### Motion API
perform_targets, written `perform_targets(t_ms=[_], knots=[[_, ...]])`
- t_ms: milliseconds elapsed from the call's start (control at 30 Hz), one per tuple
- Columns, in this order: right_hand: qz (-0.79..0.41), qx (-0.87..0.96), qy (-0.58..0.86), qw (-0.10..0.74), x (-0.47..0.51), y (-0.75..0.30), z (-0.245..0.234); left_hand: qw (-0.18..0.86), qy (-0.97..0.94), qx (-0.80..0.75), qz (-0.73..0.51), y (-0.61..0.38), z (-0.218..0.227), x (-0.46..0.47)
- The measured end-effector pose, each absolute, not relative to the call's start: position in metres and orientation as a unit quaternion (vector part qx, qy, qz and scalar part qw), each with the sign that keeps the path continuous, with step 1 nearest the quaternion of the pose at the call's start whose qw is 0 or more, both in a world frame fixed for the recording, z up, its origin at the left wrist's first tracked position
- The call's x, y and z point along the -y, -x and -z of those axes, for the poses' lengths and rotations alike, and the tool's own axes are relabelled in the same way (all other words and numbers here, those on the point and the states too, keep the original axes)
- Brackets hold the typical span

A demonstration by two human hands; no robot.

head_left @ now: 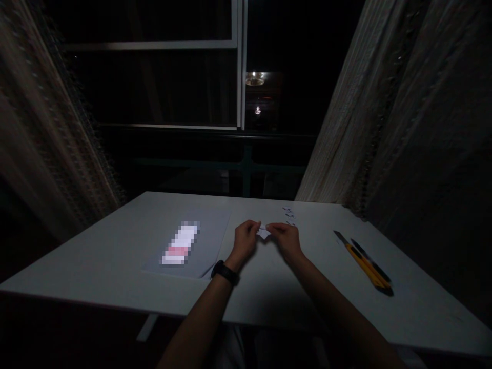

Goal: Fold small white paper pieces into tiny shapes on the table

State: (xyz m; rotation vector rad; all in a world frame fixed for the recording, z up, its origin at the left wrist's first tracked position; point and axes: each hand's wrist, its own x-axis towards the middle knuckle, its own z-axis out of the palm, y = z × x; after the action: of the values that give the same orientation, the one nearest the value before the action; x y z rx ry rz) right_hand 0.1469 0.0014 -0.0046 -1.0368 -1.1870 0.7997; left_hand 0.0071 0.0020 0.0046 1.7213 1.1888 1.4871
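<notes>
Over the middle of a white table [115,266], both hands pinch a small white piece of paper [264,232]. My left hand [245,241], with a black watch on its wrist, has its fingers closed on the paper's left side. My right hand [286,238] grips the right side with fingers curled. Just beyond the hands, several small folded paper pieces [289,214] lie on the table.
A grey sheet [207,246] with a blurred white and red item on it lies to the left. A yellow utility knife [361,262] and a dark pen [371,261] lie to the right. Curtains hang on both sides of a dark window behind the table.
</notes>
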Motion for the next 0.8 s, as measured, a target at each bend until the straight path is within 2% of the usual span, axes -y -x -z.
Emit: perform_targets(t_ms=[300, 600, 800], knots=[[-0.314, 0.527, 0.466, 0.637, 0.0018, -0.1482, -0.0046, 0.333, -0.658, -0.404, -0.542, -0.0067, -0.0019, -0.0038], [-0.307, 0.56, 0.47, 0.609, -0.0017, -0.1509, 0.0007, 0.267, -0.726, -0.439, -0.458, -0.0039, -0.004, -0.0028], [-0.306, 0.567, 0.463, 0.609, 0.0011, -0.1507, -0.0028, 0.275, -0.743, -0.412, -0.451, -0.0045, -0.006, 0.0005]])
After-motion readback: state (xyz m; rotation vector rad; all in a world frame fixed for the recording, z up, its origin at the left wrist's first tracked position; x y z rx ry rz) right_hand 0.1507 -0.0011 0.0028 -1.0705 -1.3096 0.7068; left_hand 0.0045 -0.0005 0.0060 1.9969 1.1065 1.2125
